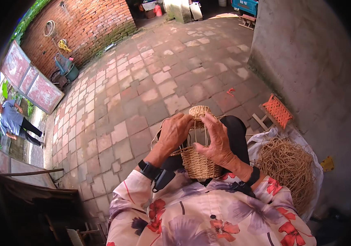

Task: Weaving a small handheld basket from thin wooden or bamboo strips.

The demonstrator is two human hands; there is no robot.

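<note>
Roughly between hands (217,144): basket (200,165) (woven, straw-coloured).

No readable text here tbh. Closest thing is some small whitish marks (243,3) on the blue box-like thing (247,7), just left of the far end of the grey wall (306,61). Could be lettering, but way too tiny and blurry for me to make out.

Brick wall (97,20), paved floor (142,86), plastered wall (310,61)
</note>
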